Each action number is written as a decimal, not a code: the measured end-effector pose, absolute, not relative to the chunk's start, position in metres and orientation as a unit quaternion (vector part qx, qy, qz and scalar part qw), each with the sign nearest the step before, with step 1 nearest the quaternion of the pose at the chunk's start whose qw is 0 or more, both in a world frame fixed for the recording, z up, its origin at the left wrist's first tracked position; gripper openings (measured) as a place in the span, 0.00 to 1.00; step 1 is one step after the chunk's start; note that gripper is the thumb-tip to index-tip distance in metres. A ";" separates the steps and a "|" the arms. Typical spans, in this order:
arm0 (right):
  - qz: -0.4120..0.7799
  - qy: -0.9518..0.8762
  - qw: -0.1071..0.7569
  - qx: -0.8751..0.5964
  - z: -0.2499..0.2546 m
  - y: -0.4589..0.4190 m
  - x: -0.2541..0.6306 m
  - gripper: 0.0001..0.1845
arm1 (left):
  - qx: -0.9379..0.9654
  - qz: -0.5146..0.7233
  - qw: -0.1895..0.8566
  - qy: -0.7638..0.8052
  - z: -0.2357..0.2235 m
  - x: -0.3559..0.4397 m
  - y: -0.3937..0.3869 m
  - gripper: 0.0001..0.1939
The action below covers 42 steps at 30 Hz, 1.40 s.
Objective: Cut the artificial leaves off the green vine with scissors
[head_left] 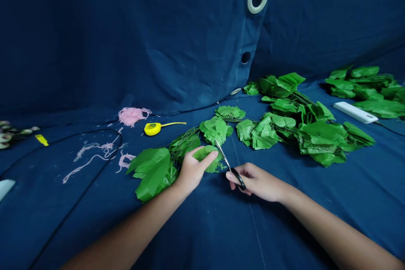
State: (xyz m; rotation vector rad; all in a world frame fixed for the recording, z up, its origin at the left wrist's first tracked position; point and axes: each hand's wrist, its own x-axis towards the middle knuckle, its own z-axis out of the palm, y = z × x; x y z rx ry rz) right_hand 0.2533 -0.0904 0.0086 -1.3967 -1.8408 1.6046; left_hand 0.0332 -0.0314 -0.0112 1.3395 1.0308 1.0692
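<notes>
Pink yarn (131, 116) lies beside a yellow tape measure (152, 129), strip drawn from its case. The left hand (190, 172) pinches a green artificial leaf (207, 152) above blue cloth (218, 228); the fingers of the right hand (259, 181) grip scissors (227, 162). Rightward lie leafy garlands (321, 137).

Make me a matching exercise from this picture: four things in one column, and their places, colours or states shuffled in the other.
1. Scissors
2. Tape measure
3. Yarn
4. Leaf nearest the scissors

A. Pale pink
B. In the left hand
C. Yellow, with its strip partly out
D. In the right hand

Pairs: 1-D, 2-C, 3-A, 4-B.
</notes>
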 end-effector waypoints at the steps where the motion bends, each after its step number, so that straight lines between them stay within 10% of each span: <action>1: 0.563 -0.646 0.165 -0.489 0.008 -0.090 0.253 0.37 | 0.562 0.450 0.542 0.433 -0.011 0.033 -0.031 0.12; 42: 0.576 -0.617 0.230 -0.485 0.003 -0.089 0.249 0.33 | 0.518 0.470 0.581 0.415 -0.015 0.033 -0.031 0.14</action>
